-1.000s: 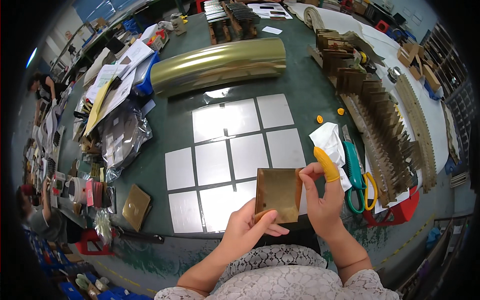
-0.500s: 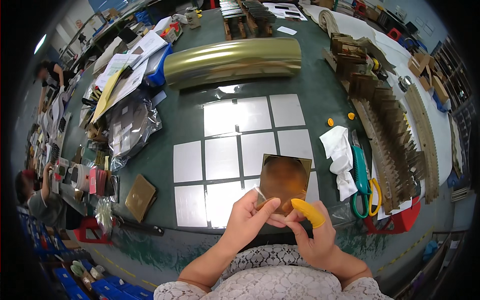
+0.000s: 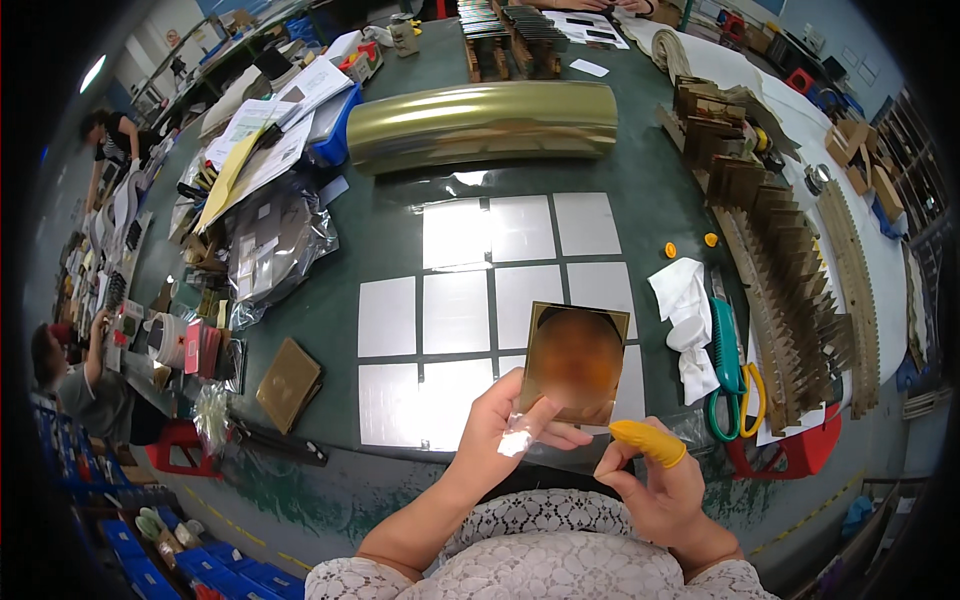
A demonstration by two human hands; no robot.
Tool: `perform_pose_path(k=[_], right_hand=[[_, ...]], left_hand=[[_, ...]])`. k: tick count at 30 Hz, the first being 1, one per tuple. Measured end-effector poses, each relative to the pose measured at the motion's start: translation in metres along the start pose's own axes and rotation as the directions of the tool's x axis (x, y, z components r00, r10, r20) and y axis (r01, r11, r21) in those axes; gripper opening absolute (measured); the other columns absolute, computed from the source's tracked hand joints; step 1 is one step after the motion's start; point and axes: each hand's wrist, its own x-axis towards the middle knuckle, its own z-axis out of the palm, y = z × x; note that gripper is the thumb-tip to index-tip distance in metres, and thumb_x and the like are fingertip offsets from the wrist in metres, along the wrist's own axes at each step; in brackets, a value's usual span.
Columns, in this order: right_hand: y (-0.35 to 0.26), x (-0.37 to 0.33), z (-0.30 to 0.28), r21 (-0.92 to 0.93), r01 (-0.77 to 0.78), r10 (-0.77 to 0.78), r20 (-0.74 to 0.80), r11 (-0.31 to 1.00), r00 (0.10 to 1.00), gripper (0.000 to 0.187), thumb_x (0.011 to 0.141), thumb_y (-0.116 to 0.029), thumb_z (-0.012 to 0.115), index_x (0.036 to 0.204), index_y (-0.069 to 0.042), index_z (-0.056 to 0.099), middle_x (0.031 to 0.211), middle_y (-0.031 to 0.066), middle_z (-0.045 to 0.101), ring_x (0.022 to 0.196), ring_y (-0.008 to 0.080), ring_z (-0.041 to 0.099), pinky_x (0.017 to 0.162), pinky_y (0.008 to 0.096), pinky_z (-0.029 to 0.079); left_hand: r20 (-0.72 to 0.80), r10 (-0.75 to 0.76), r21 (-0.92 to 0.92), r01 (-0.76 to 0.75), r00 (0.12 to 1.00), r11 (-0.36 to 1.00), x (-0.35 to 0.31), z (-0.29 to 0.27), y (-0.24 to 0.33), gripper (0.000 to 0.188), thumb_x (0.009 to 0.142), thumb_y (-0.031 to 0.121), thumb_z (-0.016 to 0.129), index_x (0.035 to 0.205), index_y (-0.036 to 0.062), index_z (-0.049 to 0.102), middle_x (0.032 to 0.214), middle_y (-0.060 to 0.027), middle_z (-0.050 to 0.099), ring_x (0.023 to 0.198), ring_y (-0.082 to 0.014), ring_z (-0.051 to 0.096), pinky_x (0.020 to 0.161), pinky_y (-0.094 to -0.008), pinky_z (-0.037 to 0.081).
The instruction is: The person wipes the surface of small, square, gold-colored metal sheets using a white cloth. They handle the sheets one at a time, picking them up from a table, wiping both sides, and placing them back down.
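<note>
A square, shiny, brownish plate with a mirror-like face [image 3: 572,362] is tilted up above the table's near edge. My left hand [image 3: 507,425] grips it by its lower left part, thumb on the face and fingers behind. A scrap of clear film [image 3: 516,440] glints at that hand. My right hand [image 3: 662,495] wears a yellow finger cot [image 3: 650,442] on one finger. Its fingers are bent together just off the plate's lower right corner; anything between them is too small to make out. Beneath lie rows of silvery square sheets [image 3: 455,312] on the green tabletop [image 3: 330,375].
A gold film roll [image 3: 480,128] lies across the back. On the right are a white cloth [image 3: 682,330], green-handled scissors [image 3: 724,350], yellow-handled scissors [image 3: 750,400] and notched wooden racks [image 3: 780,290]. Stacked brown plates [image 3: 288,385] sit left. Another person's hands [image 3: 632,6] show at the far edge.
My right hand has drawn away from the plate's lower edge, to the right and down. My left hand keeps hold of the plate. Another person's hands have come into view at the far edge.
</note>
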Motion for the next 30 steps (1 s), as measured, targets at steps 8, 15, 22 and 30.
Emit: perform_pose_path(k=[8,15,22,30], right_hand=[[0.004,-0.006,-0.003,0.201,-0.012,0.047,-0.167,0.979,0.985,0.041,0.085,0.007,0.068,0.123,0.004,0.055,0.088,0.0091,0.063,0.081,0.0205,0.06,0.078,0.0301,0.05],[-0.006,0.015,-0.012,-0.363,0.195,-0.275,-0.182,0.911,0.944,0.032,0.086,0.002,0.067,0.116,0.002,0.057,0.097,0.0104,0.065,0.093,0.0269,0.061,0.087,0.0389,0.049],[-0.001,0.019,0.004,-0.124,0.196,-0.218,-0.21,0.973,0.953,0.028,0.092,0.008,0.057,0.119,0.003,0.052,0.099,0.0126,0.063,0.091,0.0242,0.068,0.097,0.0443,0.049],[0.005,0.007,0.007,0.113,0.112,-0.089,-0.197,0.987,0.976,0.035,0.091,0.01,0.058,0.126,0.005,0.052,0.099,0.0129,0.061,0.094,0.0214,0.066,0.091,0.0356,0.051]], left_hand=[[-0.031,0.034,-0.054,-0.036,0.999,0.998,0.004,0.001,-0.008,0.028,0.099,0.007,0.055,0.125,-0.0007,0.048,0.112,-0.0127,0.066,0.089,-0.0242,0.072,0.074,-0.0315,0.061],[0.139,-0.075,-0.41,0.126,0.987,0.903,0.01,0.012,-0.014,0.065,0.097,0.019,0.051,0.152,0.0059,0.019,0.146,-0.0205,0.041,0.133,-0.0326,0.047,0.107,-0.0495,0.044],[0.424,0.12,-0.782,0.297,0.898,0.548,0.02,0.008,-0.023,0.073,0.102,0.058,0.019,0.153,0.0055,0.025,0.149,-0.0268,0.037,0.138,-0.0388,0.039,0.114,-0.0545,0.03],[0.257,0.183,-0.808,0.107,0.949,0.579,0.025,0.005,-0.016,0.074,0.102,0.058,0.026,0.147,-0.0005,0.033,0.14,-0.0321,0.045,0.132,-0.0439,0.044,0.113,-0.0551,0.031]])
